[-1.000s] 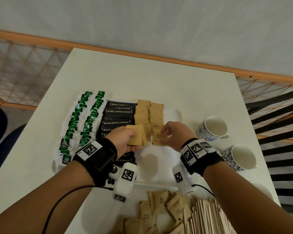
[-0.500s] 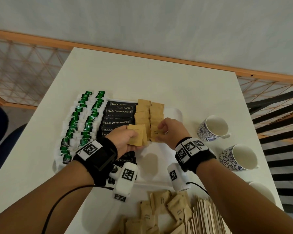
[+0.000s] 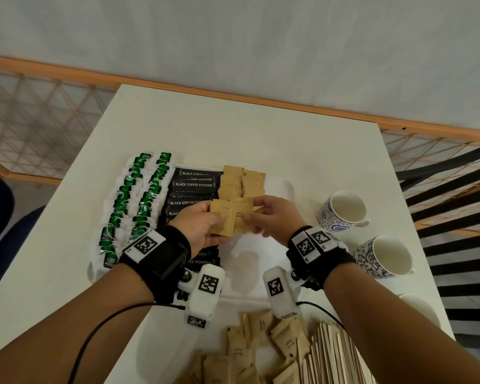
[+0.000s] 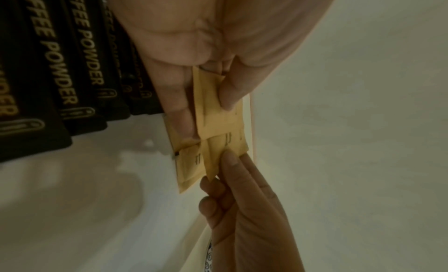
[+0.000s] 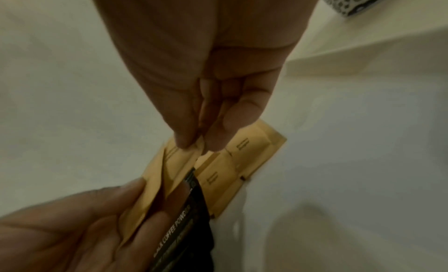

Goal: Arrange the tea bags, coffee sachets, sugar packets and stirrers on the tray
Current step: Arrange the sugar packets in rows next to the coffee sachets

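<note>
My left hand (image 3: pixel 205 220) holds a small stack of brown sugar packets (image 3: pixel 221 219) above the white tray (image 3: pixel 286 185). My right hand (image 3: pixel 251 216) pinches the end of one packet (image 3: pixel 243 214) from that stack, thumb against forefinger. The left wrist view shows the left hand (image 4: pixel 208 101) gripping the stack (image 4: pixel 218 121). In the right wrist view the right hand (image 5: pixel 197 146) nips a packet's corner (image 5: pixel 184 157). On the tray lie two rows of green tea bags (image 3: pixel 139 195), black coffee sachets (image 3: pixel 194 184) and two short columns of sugar packets (image 3: pixel 243 180).
Loose sugar packets (image 3: pixel 261 345) and a bundle of wooden stirrers (image 3: pixel 333 356) lie on the white table's near edge. Two blue-patterned cups (image 3: pixel 344 209) (image 3: pixel 383 257) stand right of the tray. A wooden railing runs behind the table.
My right hand left the sugar column on the tray, came back to the left hand's stack and pinched a packet there. The left hand has barely shifted.
</note>
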Demonstrator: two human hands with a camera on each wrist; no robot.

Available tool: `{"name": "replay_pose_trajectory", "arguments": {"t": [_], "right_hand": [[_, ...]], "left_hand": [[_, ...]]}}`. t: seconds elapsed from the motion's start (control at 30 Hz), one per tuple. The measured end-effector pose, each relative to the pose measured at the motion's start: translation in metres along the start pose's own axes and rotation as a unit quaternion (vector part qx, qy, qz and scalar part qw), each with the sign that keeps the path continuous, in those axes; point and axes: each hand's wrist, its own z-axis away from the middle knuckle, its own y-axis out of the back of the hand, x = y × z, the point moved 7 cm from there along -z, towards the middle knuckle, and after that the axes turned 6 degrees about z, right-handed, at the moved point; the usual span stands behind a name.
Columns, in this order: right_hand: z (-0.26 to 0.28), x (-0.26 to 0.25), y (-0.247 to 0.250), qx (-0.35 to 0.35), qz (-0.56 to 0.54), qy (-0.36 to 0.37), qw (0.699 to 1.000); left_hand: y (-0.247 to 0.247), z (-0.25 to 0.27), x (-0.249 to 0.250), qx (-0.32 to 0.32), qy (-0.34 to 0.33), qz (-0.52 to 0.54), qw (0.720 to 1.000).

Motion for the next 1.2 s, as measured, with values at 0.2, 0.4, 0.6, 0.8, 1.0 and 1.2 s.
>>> {"name": "replay_pose_trajectory", "arguments": {"t": [0.2, 0.4, 0.6, 0.8, 1.0, 1.2], "right_hand": [[0.003, 0.014, 0.006, 0.020, -0.060, -0.044, 0.997], [0.007, 0.020, 0.003, 0.058, -0.073, -0.045, 0.995], [0.009, 0.000, -0.002, 0.018, -0.114, 0.002, 0.993], [0.013, -0.008, -0.010, -0.004, -0.082, 0.019, 0.996], [0.018, -0.016, -0.002, 0.056, 0.049, 0.084, 0.994], [0.011, 0.001, 0.013, 0.112, 0.073, 0.029, 0.991]], "left_hand": [[0.018, 0.001, 0.006, 0.054, -0.017, 0.055, 0.997], [0.031, 0.003, 0.009, 0.103, -0.046, 0.076, 0.991], [0.016, 0.008, 0.009, 0.058, -0.035, 0.019, 0.998], [0.001, 0.007, -0.002, 0.013, 0.010, -0.037, 0.999], [0.001, 0.009, -0.005, -0.004, 0.031, -0.004, 1.000], [0.018, 0.008, 0.011, 0.047, -0.009, 0.006, 0.999]]}}
